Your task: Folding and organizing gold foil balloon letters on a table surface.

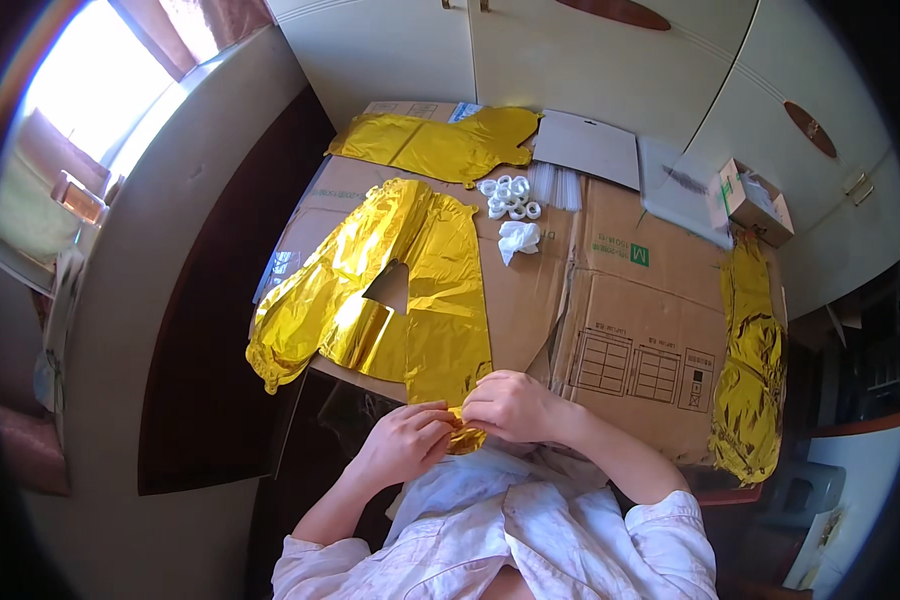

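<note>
A flat gold foil balloon shaped like a letter A (445, 290) lies on the cardboard with its near corner over the table's front edge. My left hand (410, 437) pinches that corner from the left, fingers curled together. From the right, my right hand (510, 404) grips the same corner, its thumb and fingers pressed on the foil. Both hands almost meet there, and a small folded bit of gold foil shows between and below them. Whatever lies exactly under the fingertips is hidden.
Behind lies another gold foil balloon (420, 142); a folded one (748, 370) is at the right edge. White tape rolls (510, 196), a crumpled white tissue (518, 240), clear straws (555, 187), a grey-white board (587, 150) and a small box (755, 203) sit on the flattened cardboard (640, 300).
</note>
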{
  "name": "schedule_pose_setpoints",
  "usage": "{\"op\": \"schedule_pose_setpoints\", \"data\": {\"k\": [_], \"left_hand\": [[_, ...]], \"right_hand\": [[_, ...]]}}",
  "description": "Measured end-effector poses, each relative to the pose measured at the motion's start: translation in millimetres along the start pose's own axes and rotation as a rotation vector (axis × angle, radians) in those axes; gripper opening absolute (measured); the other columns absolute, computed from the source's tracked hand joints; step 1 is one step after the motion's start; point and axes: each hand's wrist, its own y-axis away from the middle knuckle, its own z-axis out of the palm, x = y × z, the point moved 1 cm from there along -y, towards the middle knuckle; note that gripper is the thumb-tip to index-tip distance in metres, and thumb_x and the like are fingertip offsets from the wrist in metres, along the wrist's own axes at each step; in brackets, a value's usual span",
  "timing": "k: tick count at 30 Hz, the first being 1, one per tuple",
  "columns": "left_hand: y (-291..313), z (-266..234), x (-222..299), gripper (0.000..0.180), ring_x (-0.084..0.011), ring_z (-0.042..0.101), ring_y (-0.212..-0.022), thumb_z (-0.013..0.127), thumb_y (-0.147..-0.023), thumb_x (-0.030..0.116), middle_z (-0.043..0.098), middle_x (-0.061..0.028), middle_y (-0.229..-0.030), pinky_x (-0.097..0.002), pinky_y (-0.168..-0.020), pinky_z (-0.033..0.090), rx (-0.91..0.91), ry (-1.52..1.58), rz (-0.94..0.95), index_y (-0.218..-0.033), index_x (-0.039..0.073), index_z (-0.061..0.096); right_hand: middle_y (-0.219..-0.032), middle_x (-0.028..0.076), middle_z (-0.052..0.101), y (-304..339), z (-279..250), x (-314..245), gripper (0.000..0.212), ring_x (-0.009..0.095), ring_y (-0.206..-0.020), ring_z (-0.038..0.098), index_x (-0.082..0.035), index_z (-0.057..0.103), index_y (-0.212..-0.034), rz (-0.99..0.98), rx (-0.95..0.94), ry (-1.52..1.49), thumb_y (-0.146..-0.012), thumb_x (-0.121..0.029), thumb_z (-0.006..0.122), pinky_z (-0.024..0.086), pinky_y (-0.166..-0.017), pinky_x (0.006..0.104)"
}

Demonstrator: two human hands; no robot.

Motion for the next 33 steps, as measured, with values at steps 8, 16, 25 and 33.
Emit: {"op": "schedule_pose_setpoints", "data": {"k": [8, 16, 25, 33], "left_hand": [[0.6, -1.0, -16.9, 0.008, -0.0100, 0.060, -0.064, 0.069, -0.078, 0.004, 0.064, -0.0032, -0.073, -0.0231, -0.057, 0.046, 0.082, 0.538, -0.464, -0.078, 0.001, 0.062], [0.6, -12.7, -40.5, 0.023, 0.0016, 0.035, -0.052, 0.062, -0.087, 0.011, 0.043, 0.0107, -0.059, -0.0192, -0.045, 0.025, 0.375, 0.876, -0.719, -0.065, 0.009, 0.054], [16.2, -96.1, -157.2, 0.023, 0.0013, 0.029, -0.047, 0.060, -0.090, 0.016, 0.041, 0.0097, -0.057, -0.0183, -0.042, 0.019, 0.918, 0.824, -0.653, -0.069, 0.010, 0.056], [50.2, -120.4, -227.1, 0.026, -0.0006, 0.038, -0.052, 0.060, -0.090, 0.020, 0.047, 0.0070, -0.061, -0.0176, -0.046, 0.030, 1.081, 0.687, -0.724, -0.067, 0.010, 0.054]], "right_hand": [[-0.118, 0.009, 0.048, -2.3, -13.9, -8.7, 0.063, 0.028, -0.112, 0.046, -0.014, 0.045, -0.111, -0.045, 0.243, 0.144, -0.061, -0.025, 0.080, 0.039, -0.090, 0.0449], [-0.109, 0.005, 0.054, 13.5, 3.0, -4.8, 0.006, 0.021, -0.109, 0.048, -0.012, 0.063, -0.076, -0.129, 0.075, 0.388, -0.073, -0.017, 0.061, 0.038, -0.096, 0.0381], [-0.102, 0.016, 0.059, 0.3, 6.0, -1.8, 0.012, 0.034, -0.110, 0.056, -0.006, 0.054, -0.088, 0.022, 0.031, 0.242, -0.078, -0.012, 0.054, 0.045, -0.096, 0.0406], [-0.090, 0.013, 0.059, -5.5, 6.4, -6.3, 0.014, 0.031, -0.088, 0.064, -0.005, 0.051, -0.088, 0.096, 0.006, 0.307, -0.079, -0.015, 0.056, 0.054, -0.076, 0.0375]]}}
